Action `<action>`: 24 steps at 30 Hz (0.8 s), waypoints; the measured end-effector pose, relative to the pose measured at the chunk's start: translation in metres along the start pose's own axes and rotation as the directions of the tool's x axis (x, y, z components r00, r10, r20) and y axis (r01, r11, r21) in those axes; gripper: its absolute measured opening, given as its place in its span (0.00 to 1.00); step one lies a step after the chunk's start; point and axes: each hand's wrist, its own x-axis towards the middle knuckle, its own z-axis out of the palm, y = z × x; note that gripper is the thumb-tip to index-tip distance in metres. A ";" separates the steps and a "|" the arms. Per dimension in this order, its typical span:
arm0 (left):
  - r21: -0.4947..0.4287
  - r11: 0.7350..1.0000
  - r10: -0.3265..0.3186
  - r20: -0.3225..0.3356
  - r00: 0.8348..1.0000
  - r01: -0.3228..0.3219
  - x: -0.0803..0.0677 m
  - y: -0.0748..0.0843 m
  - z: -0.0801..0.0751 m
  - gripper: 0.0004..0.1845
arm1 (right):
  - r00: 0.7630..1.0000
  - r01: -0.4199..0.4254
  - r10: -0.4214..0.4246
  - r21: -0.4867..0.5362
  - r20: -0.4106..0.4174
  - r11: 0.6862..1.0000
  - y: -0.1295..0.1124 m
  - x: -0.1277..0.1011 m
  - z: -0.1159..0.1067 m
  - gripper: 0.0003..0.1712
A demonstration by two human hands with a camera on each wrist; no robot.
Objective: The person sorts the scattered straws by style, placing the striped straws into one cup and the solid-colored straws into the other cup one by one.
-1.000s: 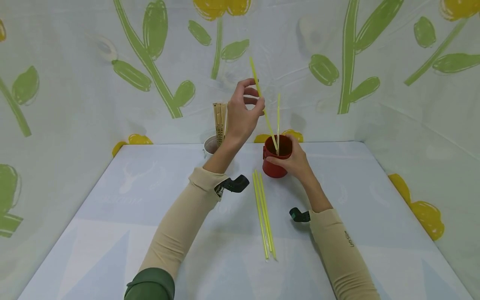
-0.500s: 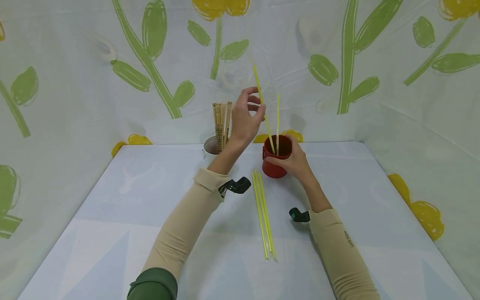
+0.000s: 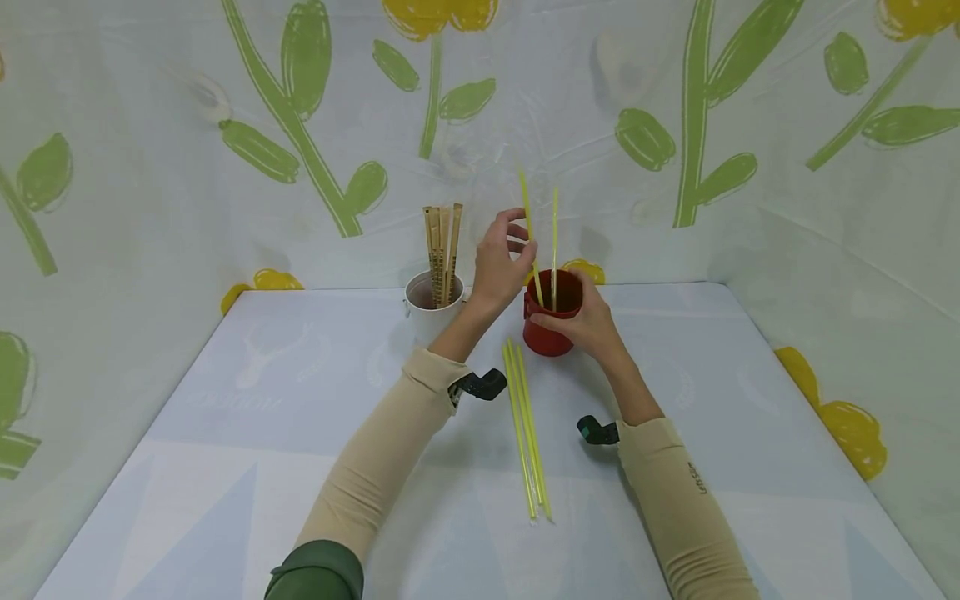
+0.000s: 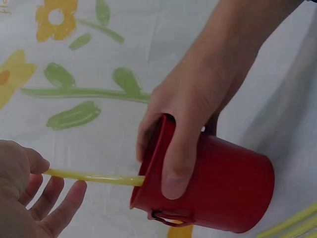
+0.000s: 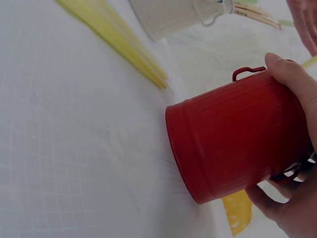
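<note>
Carefully, I pinch one straw [image 3: 529, 237] in my left hand [image 3: 498, 267], its lower end already inside the red cup [image 3: 552, 323]. My right hand [image 3: 588, 321] grips the cup's rim. Best lowered straight, beside the standing straw [image 3: 554, 242], cup steady, I judge.

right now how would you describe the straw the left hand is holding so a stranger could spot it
Find the red cup near the back of the table, gripped by the right hand. Two yellow straws rise from it. The held straw is the left, tilted one, pinched by the left hand; the other straw stands upright, untouched, while the loose straws lie flat.
</note>
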 end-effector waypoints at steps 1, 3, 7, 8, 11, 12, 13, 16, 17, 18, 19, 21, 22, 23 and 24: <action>0.000 1.000 -0.001 0.003 1.000 0.001 -0.001 -0.002 0.002 0.22 | 1.000 0.001 -0.001 0.000 0.001 1.000 0.000 0.000 0.000 0.54; -0.012 1.000 -0.004 0.011 1.000 0.004 -0.003 -0.005 0.005 0.22 | 1.000 0.002 -0.002 -0.001 0.001 1.000 0.000 0.000 0.000 0.54; -0.035 0.999 -0.026 0.026 0.999 0.027 -0.006 -0.008 0.009 0.22 | 1.000 0.009 -0.009 0.004 0.001 1.000 0.000 0.000 0.000 0.53; -0.038 0.999 -0.033 0.029 0.999 0.034 -0.007 -0.009 0.010 0.22 | 1.000 0.013 -0.013 0.004 0.001 1.000 0.001 0.000 0.000 0.53; -0.035 0.998 -0.052 0.036 0.998 0.053 -0.009 -0.011 0.012 0.23 | 1.000 0.024 -0.024 0.002 -0.001 1.000 0.002 0.001 0.000 0.53; -0.033 0.998 -0.056 0.036 0.998 0.057 -0.010 -0.012 0.012 0.23 | 1.000 0.027 -0.027 0.001 -0.001 1.000 0.002 0.001 0.000 0.52; -0.031 0.998 -0.058 0.036 0.998 0.059 -0.010 -0.013 0.012 0.23 | 1.000 0.030 -0.030 0.000 -0.001 1.000 0.003 0.001 0.000 0.52; -0.025 0.997 -0.066 0.038 0.997 0.067 -0.013 -0.017 0.012 0.23 | 0.999 0.032 -0.032 -0.004 -0.003 0.999 0.003 0.001 0.001 0.52; -0.025 0.997 -0.070 0.040 0.997 0.071 -0.014 -0.018 0.012 0.23 | 0.999 0.033 -0.033 -0.005 -0.003 0.999 0.003 0.001 0.001 0.52; -0.025 0.997 -0.073 0.041 0.996 0.074 -0.015 -0.020 0.012 0.23 | 0.999 0.034 -0.034 -0.004 -0.002 0.999 0.003 0.001 0.000 0.52; -0.025 0.997 -0.078 0.044 0.996 0.079 -0.017 -0.022 0.012 0.23 | 0.999 0.034 -0.034 -0.003 -0.002 0.999 0.003 0.001 0.000 0.52; -0.025 0.996 -0.087 0.049 0.995 0.089 -0.019 -0.025 0.013 0.23 | 0.999 0.034 -0.034 0.001 -0.001 0.999 0.002 0.001 0.000 0.53; -0.026 0.995 -0.093 0.050 0.994 0.094 -0.021 -0.027 0.012 0.23 | 0.999 0.033 -0.033 0.002 -0.001 0.999 0.002 0.001 0.000 0.53; -0.028 0.995 -0.098 0.051 0.994 0.100 -0.022 -0.028 0.012 0.23 | 1.000 0.031 -0.031 0.005 0.001 1.000 0.002 0.001 0.000 0.53; -0.028 0.994 -0.102 0.050 0.993 0.104 -0.024 -0.030 0.012 0.23 | 1.000 0.031 -0.031 0.007 0.002 1.000 0.002 0.000 0.000 0.53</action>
